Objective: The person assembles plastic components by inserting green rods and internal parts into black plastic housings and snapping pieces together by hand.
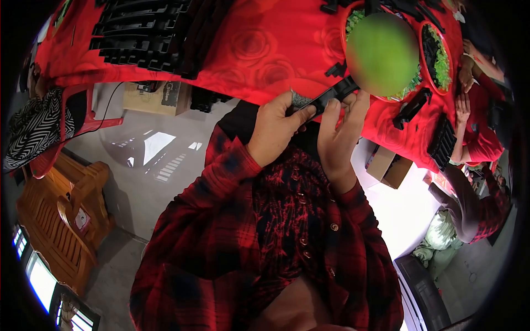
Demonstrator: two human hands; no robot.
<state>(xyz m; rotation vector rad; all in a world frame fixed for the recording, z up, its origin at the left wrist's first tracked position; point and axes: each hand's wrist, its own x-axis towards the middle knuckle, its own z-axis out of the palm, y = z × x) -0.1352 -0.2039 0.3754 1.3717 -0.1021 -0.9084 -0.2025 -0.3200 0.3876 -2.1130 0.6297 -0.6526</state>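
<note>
— Counting the clock from the middle of our view, where do we find our hands?

— Our left hand (pixel 274 129) is just past twelve, its thumb and fingers closed on the near end of a long black part (pixel 343 87). Our right hand (pixel 338 135) is at two, thumb on top and fingers curled round, gripping the same part.

— And how do we hold that part?

— We have it between one and two, by the near edge of the red cloth (pixel 237 83), slanting with its far end toward two. A small grey piece (pixel 300 100) shows by our left fingers; we cannot tell what it is.

— What else do we see on the cloth?

— Rows of black parts (pixel 149 38) lie between ten and eleven. Between one and two we have a red tub (pixel 343 38) of green bits, partly hidden by a round green blur (pixel 383 55) that we cannot make out. Just past two, another black piece (pixel 413 108) lies near the tub.

— And off it?

— We see an open cardboard box (pixel 378 163) at three, and a wooden chair (pixel 61 209) between eight and nine.
</note>
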